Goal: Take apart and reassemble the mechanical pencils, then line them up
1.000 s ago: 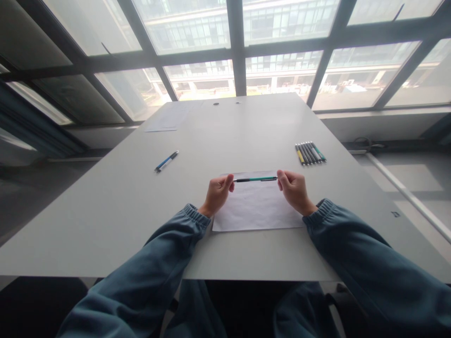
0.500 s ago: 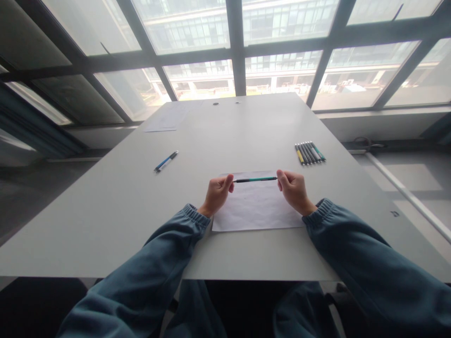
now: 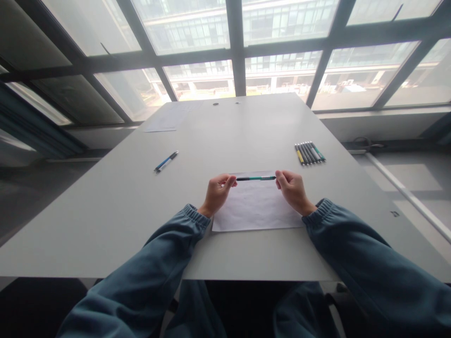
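Pen (image 3: 254, 178) runs crosswise between left hand (image 3: 215, 192) and right hand (image 3: 292, 188), one end pinched in each, over far part of white sheet (image 3: 257, 209). Slim, green barrel, black toward left, pale marking toward right.

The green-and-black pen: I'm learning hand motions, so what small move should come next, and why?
Perhaps open the left hand: it and the right hand pinch opposite ends of the pen, so the right could likely hold it alone.
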{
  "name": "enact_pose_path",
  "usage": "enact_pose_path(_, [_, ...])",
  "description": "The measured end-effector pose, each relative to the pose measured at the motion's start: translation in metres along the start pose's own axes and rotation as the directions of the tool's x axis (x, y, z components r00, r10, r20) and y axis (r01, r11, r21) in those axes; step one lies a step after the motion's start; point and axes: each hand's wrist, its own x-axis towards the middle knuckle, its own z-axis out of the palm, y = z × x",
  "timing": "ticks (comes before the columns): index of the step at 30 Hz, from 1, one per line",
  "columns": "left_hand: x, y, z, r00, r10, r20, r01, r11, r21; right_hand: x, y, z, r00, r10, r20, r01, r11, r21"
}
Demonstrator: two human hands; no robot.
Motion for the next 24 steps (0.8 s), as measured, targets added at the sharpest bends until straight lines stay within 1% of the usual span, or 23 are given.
enact_pose_path(7, [0.001, -0.008, 0.001, 1.0, 0.021, -0.006, -0.021, 1.0, 0.001, 0.001, -0.001, 0.0, 1.0, 0.007, 0.005, -0.007, 1.0, 0.007])
enact_pose_path(10, [0.001, -0.007, 0.001, 0.999, 0.041, -0.019, -0.04, 0.999, 0.013, 0.001, 0.0, 0.0, 1.0, 0.014, 0.008, -0.014, 1.0, 0.016])
enact_pose_path(17, [0.002, -0.005, 0.002, 0.998, 0.043, -0.036, -0.043, 0.999, 0.018, 0.001, 0.008, 0.001, 0.999, 0.039, 0.027, -0.04, 0.998, 0.04])
enact_pose_path(21, [0.002, -0.005, 0.002, 0.998, 0.042, -0.045, -0.041, 0.999, 0.025, 0.001, 0.009, 0.001, 0.997, 0.058, 0.042, -0.061, 0.995, 0.076])
enact_pose_path(24, [0.002, -0.005, 0.002, 0.998, 0.034, -0.054, -0.034, 0.999, -0.001, 0.001, 0.01, 0.002, 0.996, 0.071, 0.054, -0.077, 0.99, 0.122])
